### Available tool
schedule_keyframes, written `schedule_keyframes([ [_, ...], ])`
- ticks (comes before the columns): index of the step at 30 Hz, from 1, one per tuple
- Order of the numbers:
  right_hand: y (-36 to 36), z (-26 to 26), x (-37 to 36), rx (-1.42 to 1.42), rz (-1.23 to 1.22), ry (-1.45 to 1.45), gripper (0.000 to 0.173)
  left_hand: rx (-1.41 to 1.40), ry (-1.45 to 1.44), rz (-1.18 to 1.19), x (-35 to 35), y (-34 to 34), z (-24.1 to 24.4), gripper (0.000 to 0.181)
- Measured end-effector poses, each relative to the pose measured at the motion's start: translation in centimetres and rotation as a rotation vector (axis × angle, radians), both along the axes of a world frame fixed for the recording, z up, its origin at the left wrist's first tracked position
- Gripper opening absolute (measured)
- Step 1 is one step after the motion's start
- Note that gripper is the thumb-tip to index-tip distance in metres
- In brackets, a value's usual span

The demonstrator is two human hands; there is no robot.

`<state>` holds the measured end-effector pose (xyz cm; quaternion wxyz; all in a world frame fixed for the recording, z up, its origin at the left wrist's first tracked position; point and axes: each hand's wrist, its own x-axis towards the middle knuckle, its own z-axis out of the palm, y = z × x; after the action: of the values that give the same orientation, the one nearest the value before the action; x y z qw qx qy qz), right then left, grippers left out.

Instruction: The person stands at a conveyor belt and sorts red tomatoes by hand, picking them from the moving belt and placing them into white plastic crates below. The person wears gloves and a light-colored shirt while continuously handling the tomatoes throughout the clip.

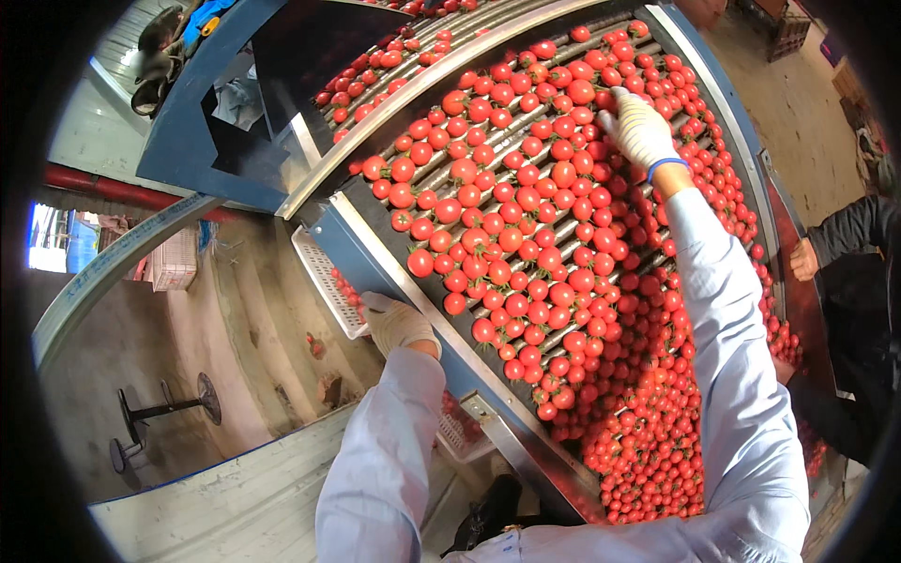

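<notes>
Many small red tomatoes, some with green calyxes, lie on a roller conveyor with metal rollers. My right hand, in a striped white glove with a blue band at the wrist, reaches over the upper right of the rollers, its fingertips among the tomatoes; whether one is gripped cannot be told. My left hand, in a pale glove, is at the blue side rail, above the end of a white plastic crate with tomatoes inside. Its fingers are partly hidden, and a tomato shows beside the fingertips.
A co-worker's hand rests by the conveyor's far side. Another white crate holds tomatoes below the near rail. A curved metal divider separates a second tomato lane. A black stool lies on the floor at left.
</notes>
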<state>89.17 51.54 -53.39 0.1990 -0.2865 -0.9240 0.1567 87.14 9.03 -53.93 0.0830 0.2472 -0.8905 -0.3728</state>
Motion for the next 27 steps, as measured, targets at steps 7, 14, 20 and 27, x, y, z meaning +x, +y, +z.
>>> schedule_keyframes([
  [7, -1.6, -1.9, 1.9, -0.029, 0.059, 0.069, 0.059, -0.016, 0.032, 0.013, 0.2, 0.4, -0.8, 0.074],
  [14, -1.0, -2.3, 1.9, 0.017, 0.182, 0.142, 0.036, -0.034, 0.071, 0.011, -0.2, -0.6, -2.9, 0.073],
  [20, -2.5, 0.6, -1.1, -0.031, 0.107, -0.25, 0.055, -0.062, 0.055, 0.015, 0.2, -1.0, -2.4, 0.074],
  [27, 0.6, 0.1, -2.0, -0.039, 0.221, -0.298, 0.053, -0.051, 0.049, 0.01, 0.9, -0.1, -2.9, 0.07],
])
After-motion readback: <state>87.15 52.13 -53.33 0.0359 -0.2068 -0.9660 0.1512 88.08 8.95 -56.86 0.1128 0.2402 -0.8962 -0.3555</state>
